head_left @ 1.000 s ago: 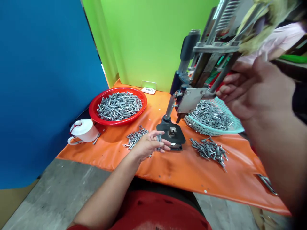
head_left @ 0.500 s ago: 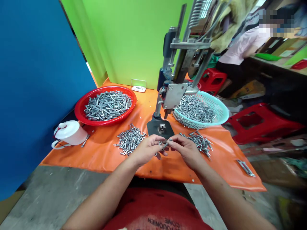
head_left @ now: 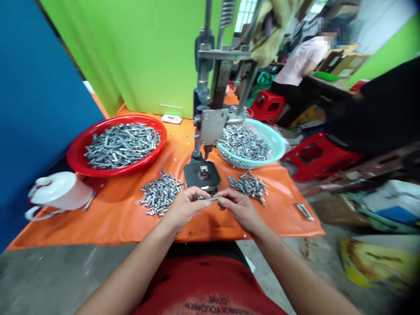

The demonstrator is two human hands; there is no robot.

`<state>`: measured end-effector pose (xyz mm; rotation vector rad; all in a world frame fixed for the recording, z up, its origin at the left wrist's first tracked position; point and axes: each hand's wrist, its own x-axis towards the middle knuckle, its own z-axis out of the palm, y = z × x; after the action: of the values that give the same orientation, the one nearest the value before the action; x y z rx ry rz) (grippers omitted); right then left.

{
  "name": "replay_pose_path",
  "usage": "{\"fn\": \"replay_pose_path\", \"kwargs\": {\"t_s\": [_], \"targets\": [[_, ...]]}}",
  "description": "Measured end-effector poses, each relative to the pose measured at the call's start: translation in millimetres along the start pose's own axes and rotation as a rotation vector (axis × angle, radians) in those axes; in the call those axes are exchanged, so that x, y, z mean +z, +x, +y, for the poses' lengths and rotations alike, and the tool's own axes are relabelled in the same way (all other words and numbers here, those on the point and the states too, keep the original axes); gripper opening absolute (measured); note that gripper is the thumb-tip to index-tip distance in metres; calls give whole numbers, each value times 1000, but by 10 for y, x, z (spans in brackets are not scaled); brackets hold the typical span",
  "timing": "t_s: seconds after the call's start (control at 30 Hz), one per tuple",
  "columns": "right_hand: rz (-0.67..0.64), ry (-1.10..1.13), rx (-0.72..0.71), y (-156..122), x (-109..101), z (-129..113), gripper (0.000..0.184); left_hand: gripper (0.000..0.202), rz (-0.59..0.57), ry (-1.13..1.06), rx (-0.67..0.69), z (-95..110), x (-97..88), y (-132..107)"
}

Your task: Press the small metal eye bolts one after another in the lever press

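White lettering runs upside down across the red shirt (head_left: pixel 210 288) at the bottom edge; it looks like "YOUONIEN" over "COME", though the blur makes it unsure. A small white card (head_left: pixel 169 118) lies by the green wall (head_left: pixel 131 52), its print too small to read.

One small metal part (head_left: pixel 210 199) lies level between the two hands, just in front of the press base (head_left: pixel 201 174). The left hand (head_left: pixel 185 209) pinches its left end between thumb and fingertips, the other fingers curled in; the right hand (head_left: pixel 239 209) pinches the right end in the same way. The hands nearly touch above the front edge of the orange cover (head_left: pixel 108 218) on the table.

One hand press (head_left: pixel 213 87) stands at the middle of the table. There are two containers of metal parts: a red bowl (head_left: pixel 82 153) on the left and a turquoise basket (head_left: pixel 272 140) on the right. Two loose heaps lie on the cover: the left heap (head_left: pixel 159 194) beside the left hand, the right heap (head_left: pixel 248 184) just beyond the right hand. One white lidded cup (head_left: pixel 57 194) stands at far left. A separate metal piece (head_left: pixel 303 211) lies near the right edge. Behind, two red stools (head_left: pixel 315 157) stand on the floor, and a person in a pink shirt (head_left: pixel 302 59) sits at another bench.
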<state>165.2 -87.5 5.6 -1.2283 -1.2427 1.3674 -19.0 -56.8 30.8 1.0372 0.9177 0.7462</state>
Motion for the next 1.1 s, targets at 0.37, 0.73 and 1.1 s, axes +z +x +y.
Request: {"fn": "replay_pose_path", "kwargs": {"t_s": [0.37,0.73,1.1], "targets": [[94,-415,-208,-234,-154,78,20,27,35,-12,-27,-187,165,75],[112,-623,-260,-433,-312,47,18,23,21,37,45,-281,274,86],[953,-923,192,-988,-1995,304,47,36,19,23,-61,-358,181,139]]}}
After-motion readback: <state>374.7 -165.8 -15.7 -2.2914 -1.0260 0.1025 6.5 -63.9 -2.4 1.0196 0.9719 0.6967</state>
